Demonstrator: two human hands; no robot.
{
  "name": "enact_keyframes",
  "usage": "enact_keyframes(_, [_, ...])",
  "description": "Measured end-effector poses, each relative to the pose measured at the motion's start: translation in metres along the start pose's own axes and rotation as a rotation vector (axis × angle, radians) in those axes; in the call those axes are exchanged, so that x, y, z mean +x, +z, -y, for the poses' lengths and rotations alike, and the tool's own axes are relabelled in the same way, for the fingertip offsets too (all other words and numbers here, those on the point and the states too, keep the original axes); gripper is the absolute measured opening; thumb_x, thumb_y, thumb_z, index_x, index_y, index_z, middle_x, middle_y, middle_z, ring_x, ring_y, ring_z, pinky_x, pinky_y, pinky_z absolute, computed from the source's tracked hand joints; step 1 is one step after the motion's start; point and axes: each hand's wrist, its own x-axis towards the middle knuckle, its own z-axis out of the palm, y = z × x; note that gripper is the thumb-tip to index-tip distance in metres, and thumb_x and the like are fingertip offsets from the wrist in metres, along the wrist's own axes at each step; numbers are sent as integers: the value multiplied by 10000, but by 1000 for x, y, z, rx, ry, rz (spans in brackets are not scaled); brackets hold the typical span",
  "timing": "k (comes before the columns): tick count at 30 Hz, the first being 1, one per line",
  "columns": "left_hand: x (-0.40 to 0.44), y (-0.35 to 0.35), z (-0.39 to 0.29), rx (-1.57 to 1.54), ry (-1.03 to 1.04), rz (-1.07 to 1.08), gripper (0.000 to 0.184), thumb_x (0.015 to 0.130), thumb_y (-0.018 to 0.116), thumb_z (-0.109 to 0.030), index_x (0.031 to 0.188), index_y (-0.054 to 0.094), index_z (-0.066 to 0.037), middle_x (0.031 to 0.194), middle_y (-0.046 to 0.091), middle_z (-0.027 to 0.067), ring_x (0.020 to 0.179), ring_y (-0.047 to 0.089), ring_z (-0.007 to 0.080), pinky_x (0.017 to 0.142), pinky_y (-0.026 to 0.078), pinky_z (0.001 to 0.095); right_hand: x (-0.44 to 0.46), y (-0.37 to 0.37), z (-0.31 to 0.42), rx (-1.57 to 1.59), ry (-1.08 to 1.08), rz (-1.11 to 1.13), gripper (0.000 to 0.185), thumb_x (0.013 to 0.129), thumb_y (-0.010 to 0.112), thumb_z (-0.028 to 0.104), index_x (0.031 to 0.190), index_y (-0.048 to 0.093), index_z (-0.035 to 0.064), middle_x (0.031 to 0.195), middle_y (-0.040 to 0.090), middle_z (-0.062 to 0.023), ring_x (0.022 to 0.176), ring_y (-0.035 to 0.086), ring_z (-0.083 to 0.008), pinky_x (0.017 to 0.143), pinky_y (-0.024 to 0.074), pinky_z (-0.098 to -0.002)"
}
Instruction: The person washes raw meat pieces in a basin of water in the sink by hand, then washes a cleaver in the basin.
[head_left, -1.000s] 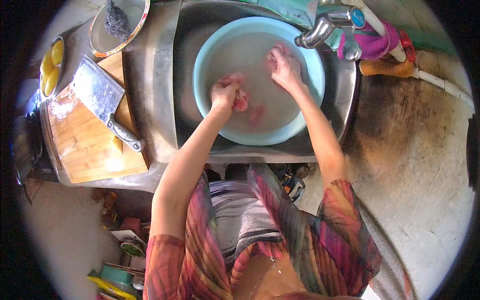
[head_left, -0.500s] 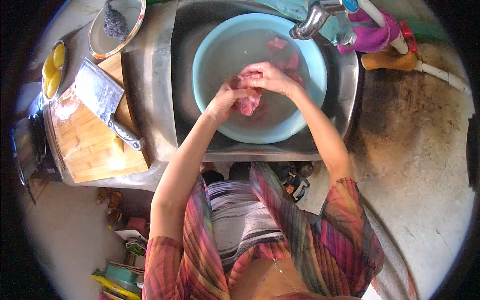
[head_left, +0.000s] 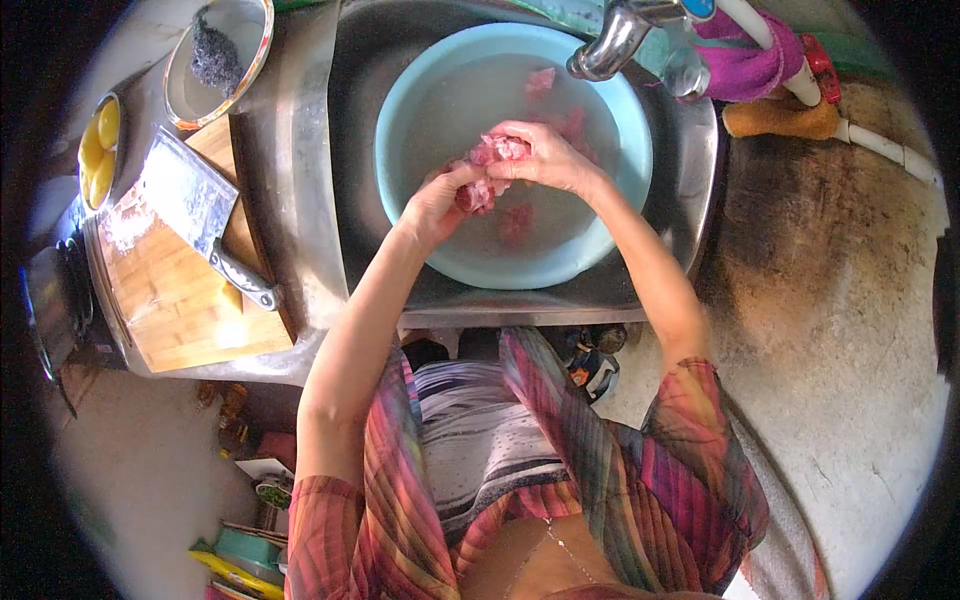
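My left hand [head_left: 436, 203] and my right hand [head_left: 545, 160] come together over a light blue basin [head_left: 637, 190] of cloudy water. Pieces of raw pink meat are held between them. The left fingers close round one meat piece [head_left: 478, 193], and the right fingers and thumb grip another meat piece [head_left: 503, 149]. Whether the two are joined cannot be seen. More meat [head_left: 540, 82] lies in the water beyond my hands, and a blurred submerged chunk [head_left: 516, 224] shows nearer to me.
The basin stands in a steel sink [head_left: 360, 240] under a faucet [head_left: 610, 50]. To the left, a cleaver [head_left: 192, 185] rests on a wooden cutting board [head_left: 180, 300]. Near it are a bowl with a scouring pad [head_left: 215, 58] and a dish of yellow pieces [head_left: 97, 150]. A purple cloth [head_left: 750, 65] wraps the pipe.
My hands have turned and moved slightly apart, bringing more of the meat into sight between them. The view has shifted a little, and the submerged chunk near me now shows more plainly.
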Motion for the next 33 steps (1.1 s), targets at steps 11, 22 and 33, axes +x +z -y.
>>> enact_keyframes(11, [-3,4,-4,210,-73,170,181,748,604,-134,903,580,-44,784,625,56,630,555,131,551,421,244,-2,-44,20,297,472,397,322,814,651,160,1081,579,-6,744,557,8,539,474,-41,435,346,-182])
enact_keyframes(22, [15,-6,13,525,159,-337,74,773,578,-123,762,583,-50,640,581,41,522,525,129,463,400,256,-4,8,-9,-813,-85,-61,249,746,616,179,977,580,93,790,620,-141,759,625,-319,670,501,-433])
enact_keyframes(33, [3,6,0,-82,-34,-127,216,917,511,-251,1031,572,-78,870,624,43,744,598,150,675,522,309,0,2,5,-1108,-282,-319,307,774,596,137,1071,592,60,1129,566,-130,1022,541,-321,909,425,-404])
